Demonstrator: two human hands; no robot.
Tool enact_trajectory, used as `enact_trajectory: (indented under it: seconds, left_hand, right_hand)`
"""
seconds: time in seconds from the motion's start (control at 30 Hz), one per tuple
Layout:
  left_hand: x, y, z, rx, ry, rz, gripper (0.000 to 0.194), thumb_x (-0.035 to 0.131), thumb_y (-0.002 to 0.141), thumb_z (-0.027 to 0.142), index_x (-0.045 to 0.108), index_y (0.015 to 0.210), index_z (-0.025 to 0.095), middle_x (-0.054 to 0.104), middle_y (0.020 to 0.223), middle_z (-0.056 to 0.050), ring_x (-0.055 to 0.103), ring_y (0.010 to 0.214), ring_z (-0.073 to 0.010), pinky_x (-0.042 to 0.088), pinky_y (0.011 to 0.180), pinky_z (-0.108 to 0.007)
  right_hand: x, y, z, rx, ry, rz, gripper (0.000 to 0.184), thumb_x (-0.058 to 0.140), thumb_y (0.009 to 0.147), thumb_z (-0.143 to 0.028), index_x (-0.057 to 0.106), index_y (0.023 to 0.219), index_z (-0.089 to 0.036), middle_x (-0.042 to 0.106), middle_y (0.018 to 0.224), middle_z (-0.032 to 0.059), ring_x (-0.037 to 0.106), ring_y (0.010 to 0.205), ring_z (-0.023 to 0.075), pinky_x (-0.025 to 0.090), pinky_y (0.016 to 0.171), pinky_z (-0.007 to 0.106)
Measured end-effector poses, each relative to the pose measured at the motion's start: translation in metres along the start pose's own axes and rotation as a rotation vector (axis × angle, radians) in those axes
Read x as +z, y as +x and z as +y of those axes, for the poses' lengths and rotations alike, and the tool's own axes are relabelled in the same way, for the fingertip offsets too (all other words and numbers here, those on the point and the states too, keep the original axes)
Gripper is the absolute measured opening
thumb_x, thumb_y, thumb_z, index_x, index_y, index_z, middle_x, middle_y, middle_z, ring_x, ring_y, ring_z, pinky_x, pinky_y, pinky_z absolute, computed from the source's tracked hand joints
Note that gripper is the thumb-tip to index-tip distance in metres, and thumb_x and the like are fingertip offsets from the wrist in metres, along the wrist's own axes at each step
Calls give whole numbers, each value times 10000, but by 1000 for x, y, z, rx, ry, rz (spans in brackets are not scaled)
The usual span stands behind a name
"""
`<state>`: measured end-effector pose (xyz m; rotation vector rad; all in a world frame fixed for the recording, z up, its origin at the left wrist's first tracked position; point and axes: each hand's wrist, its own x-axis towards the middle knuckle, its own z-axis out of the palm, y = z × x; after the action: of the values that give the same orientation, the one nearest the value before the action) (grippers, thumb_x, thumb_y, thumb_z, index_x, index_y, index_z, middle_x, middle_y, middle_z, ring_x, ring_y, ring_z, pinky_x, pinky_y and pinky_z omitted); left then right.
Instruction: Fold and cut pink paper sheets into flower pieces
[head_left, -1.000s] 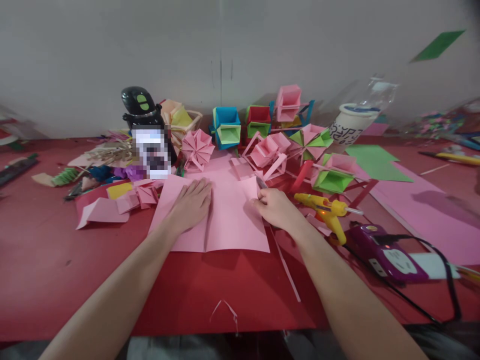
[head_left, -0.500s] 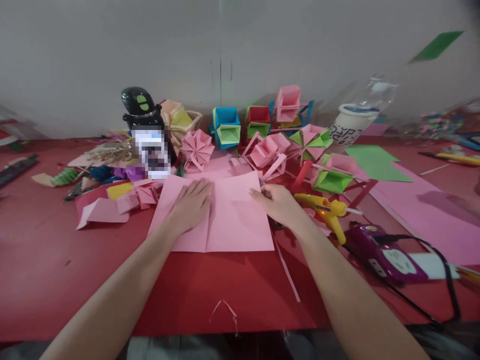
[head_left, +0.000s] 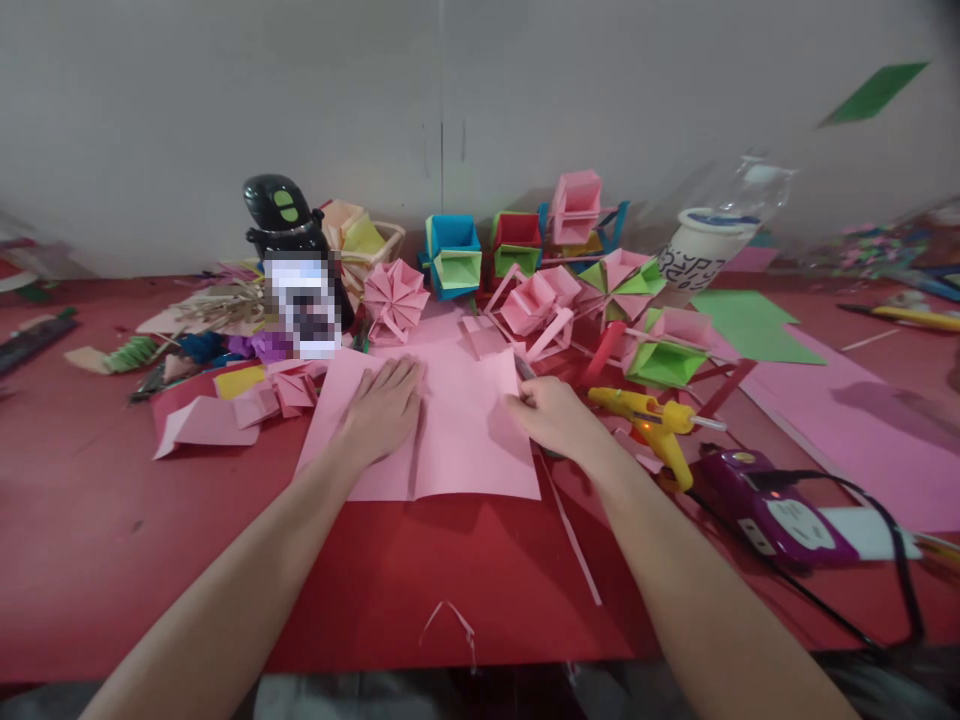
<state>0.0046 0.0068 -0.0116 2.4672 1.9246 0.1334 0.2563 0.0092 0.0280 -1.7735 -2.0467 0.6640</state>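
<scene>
A sheet of pink paper with a crease down its length lies on the red table in front of me. My left hand rests flat on the part left of the crease, fingers stretched out. At the right edge, my right hand pinches the paper between thumb and curled fingers. That edge is slightly raised, and the right part bows upward. Something dark shows partly beneath my right hand, too hidden to name. Just behind the sheet are a pink pleated paper wheel and a pink paper bucket shape.
A yellow glue gun lies to the right, beside a purple power strip with a black cable. Paper scraps and a propped phone are at left. A white cup stands behind; pink sheets lie far right.
My right hand has moved slightly down and left with the paper's right edge, so the right part now bends upward. My left hand has stayed in place.
</scene>
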Motion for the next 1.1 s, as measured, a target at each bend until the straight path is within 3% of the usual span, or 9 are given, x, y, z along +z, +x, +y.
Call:
enact_trajectory:
  seconds: [0.33,0.5,0.6,0.67,0.77,0.93,1.1]
  left_hand:
    - [0,-1,-1,7,5,13,580,247,1019,241,317,1587,151,327,1655,-100,267,1542,-286,215,1243,-538]
    - [2,0,0,5,6,22,579,259,1010,233,329,1580,157,339,1650,-107,287,1535,-294,231,1236,-547]
    - [3,2,-1,-21,-27,46,575,250,1016,249,332,1571,126,341,1644,-137,296,1531,-297,227,1240,-538]
    - [0,2,-1,-55,-67,71,580,241,1018,251,313,1570,86,315,1651,-160,290,1534,-290,229,1244,-518]
    - [-7,-1,1,-78,-107,85,572,225,1019,231,323,1552,49,276,1663,-178,245,1550,-275,216,1251,-502]
    - [-7,-6,2,-12,-57,23,551,230,1023,252,383,1525,84,318,1650,-168,250,1548,-291,220,1242,-525]
    - [2,-4,1,12,-4,15,578,236,1008,223,323,1559,73,355,1631,-179,288,1533,-302,226,1236,-523]
  right_hand:
    - [-6,-6,-5,36,-62,-56,380,599,821,-261,361,528,-217,390,475,-26,369,469,120,235,506,320]
    - [-11,-6,-5,17,80,-9,433,603,859,-374,350,544,-217,355,496,-36,348,487,112,223,498,307]
    - [-12,-5,-3,19,155,-77,436,613,854,-470,415,563,-212,371,522,-37,350,499,112,217,486,294]
    - [-10,-4,-1,15,163,-95,383,605,857,-433,460,585,-206,389,533,-37,357,507,114,215,490,289]
    - [-5,-1,1,1,169,-15,358,582,874,-381,447,595,-205,389,534,-41,363,516,114,217,511,290]
    - [4,4,4,-85,144,136,430,569,899,-359,323,578,-215,299,551,-57,315,538,106,214,550,302]
    - [2,5,5,-50,107,123,457,566,905,-359,322,547,-215,282,528,-53,312,525,111,225,556,307]
